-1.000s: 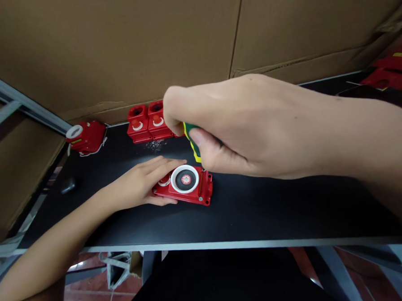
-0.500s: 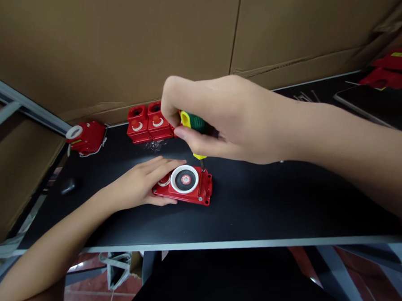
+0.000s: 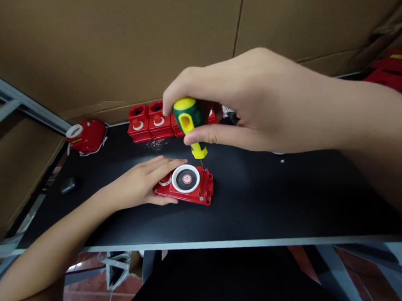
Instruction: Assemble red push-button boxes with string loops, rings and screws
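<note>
A red box-shaped device (image 3: 195, 196) with a white ring and a dark round face lies flat on the black table. My left hand (image 3: 148, 180) grips its left end, fingers along the far side and thumb along the near side, partly covering a smaller round part. My right hand (image 3: 230, 107) holds a yellow and green screwdriver (image 3: 189, 114) by its handle between thumb and fingers. The screwdriver leans slightly, and its tip meets the screw at the device's far right corner. A second screw (image 3: 201, 199) shows at the near right corner.
Several similar red units (image 3: 140, 124) stand along the cardboard wall (image 3: 125, 43). Another red device (image 3: 89, 137) with a white ring sits at the back left, near a black computer mouse (image 3: 67, 185). More red parts (image 3: 399, 66) lie far right. A tiny screw-like piece (image 3: 282, 161) rests on the table (image 3: 268, 203).
My right hand has risen and its grip has loosened, so more of the screwdriver handle shows. The screwdriver tip stays at the same corner. My left hand and the red device have hardly moved.
</note>
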The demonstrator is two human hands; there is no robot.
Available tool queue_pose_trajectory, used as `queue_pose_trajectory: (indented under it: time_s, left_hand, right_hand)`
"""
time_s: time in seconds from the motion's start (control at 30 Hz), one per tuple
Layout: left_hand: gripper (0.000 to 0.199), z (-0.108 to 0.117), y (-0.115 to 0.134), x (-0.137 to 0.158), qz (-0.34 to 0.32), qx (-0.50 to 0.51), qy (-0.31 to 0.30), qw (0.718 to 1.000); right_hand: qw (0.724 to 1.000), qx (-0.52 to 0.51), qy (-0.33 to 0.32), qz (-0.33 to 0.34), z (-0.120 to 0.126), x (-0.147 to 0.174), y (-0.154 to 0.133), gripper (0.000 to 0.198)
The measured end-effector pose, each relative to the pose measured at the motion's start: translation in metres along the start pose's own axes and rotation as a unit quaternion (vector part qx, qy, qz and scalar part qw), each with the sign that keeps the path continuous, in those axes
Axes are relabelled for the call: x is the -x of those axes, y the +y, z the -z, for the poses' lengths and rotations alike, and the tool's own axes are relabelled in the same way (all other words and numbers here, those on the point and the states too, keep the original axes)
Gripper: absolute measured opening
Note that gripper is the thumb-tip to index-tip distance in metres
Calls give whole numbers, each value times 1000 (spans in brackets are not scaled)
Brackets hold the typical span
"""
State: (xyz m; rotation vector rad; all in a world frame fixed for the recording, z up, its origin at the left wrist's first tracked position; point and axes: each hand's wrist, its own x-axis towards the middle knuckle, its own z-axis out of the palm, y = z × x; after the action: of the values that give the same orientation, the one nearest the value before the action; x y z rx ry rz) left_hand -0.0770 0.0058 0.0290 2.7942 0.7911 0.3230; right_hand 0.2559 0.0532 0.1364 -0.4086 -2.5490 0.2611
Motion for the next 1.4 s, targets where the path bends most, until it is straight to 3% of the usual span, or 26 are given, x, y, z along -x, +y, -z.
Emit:
queue_pose_trajectory:
  time_s: [0.33,0.43,0.53,0.63,0.77,0.93,1.1,1.2,1.3,1.4]
  left_hand:
    - [79,-1,-1,-3,-29,0,19,999]
    - [77,-1,-1,-3,-33,-3,20,999]
    - [77,-1,-2,-2,-23,-3,11,1000]
    - [80,0,-2,-1,-17,1,8,1000]
    - [80,0,-2,-2,-19,5,13,1000]
    - [77,0,-1,-2,-20,-4,15,1000]
    - [81,1,-1,0,-5,3,8,1000]
    - [83,0,-2,0,-7,9,12,1000]
    - [81,-1,-2,0,-15,-2,13,1000]
    - [79,-1,-1,-1,-16,-17,8,1000]
  right_hand:
    - [1000,8,-14,-12,-7,5,-16,23]
    - [1000,3,10,-3,-16,2,-14,17]
    - [998,12,55,12,-32,-1,-10,27]
    - [995,12,100,27,-51,-4,-8,24]
    - [992,-20,120,45,-62,-4,-7,29]
    - [989,7,128,69,-45,-3,2,33]
    - [1000,-5,1,12,-17,-2,0,38]
    - [1000,2,-30,3,-8,2,-7,37]
    - [994,105,-12,-13,-6,6,-12,27]
    - [978,206,9,-40,-6,7,-15,46]
